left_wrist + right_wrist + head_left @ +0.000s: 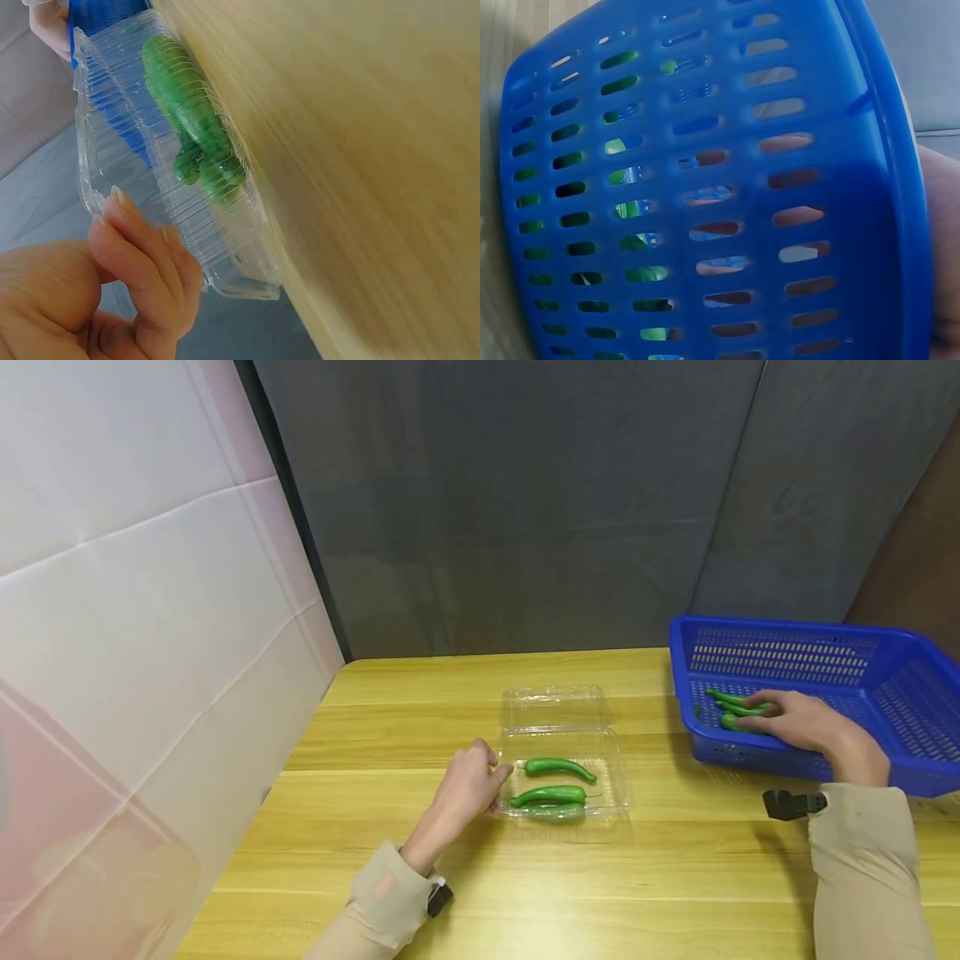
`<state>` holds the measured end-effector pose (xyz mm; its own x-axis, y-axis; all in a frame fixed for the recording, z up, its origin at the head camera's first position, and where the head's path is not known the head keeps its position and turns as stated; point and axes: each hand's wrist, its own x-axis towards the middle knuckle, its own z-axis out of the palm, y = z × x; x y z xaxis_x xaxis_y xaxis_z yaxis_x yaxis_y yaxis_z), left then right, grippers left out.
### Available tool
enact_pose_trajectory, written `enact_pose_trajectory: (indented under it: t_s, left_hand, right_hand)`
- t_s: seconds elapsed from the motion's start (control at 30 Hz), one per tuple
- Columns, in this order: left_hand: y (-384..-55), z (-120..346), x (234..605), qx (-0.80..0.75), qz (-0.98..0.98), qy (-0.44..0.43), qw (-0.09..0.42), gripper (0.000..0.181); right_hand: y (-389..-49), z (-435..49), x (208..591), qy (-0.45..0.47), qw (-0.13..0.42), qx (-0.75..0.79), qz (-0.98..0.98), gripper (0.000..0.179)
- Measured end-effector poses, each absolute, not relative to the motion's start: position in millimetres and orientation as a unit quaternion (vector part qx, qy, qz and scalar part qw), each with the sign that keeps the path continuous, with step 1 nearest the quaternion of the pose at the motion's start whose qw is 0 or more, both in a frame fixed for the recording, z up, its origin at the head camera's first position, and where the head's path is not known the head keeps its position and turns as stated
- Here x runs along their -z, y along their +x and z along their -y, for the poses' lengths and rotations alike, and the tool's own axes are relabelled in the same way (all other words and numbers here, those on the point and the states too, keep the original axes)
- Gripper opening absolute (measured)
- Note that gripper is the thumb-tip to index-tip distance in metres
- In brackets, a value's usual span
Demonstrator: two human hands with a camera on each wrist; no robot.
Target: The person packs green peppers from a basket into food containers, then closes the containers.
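A clear plastic clamshell box [617, 768] lies with its lid [555, 708] folded back, and three green chili peppers [558, 767] rest inside. My left hand [467, 783] pinches the box's left rim, the thumb over the edge; the left wrist view shows bent fingers [142, 259] against the clear wall. At right, my right hand [802, 720] reaches into a blue perforated basket [757, 766]. Its thumb and forefinger stand apart over several green chili peppers [727, 697] there. In the right wrist view the basket wall [705, 180] hides most of that hand.
Both things stand on a wood-patterned table [360, 827]. A grey curtain [510, 510] hangs behind its far edge, and a pale printed sheet [150, 577] runs along the left side. The basket's front wall rises between the right forearm and the peppers.
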<state>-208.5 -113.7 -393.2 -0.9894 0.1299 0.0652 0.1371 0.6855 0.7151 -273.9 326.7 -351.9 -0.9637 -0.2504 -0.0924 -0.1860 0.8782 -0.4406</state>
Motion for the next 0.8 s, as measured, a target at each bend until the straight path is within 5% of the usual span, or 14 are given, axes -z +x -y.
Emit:
enact_pose_trajectory:
  t_s: [0.8]
  left_hand:
    - [-208.8,114.3,393.8,0.399,0.914,-0.069,-0.005,0.019]
  right_hand:
    - [-278.8,-331.0,350.7,-0.096,0.143,0.181,-0.968,0.063]
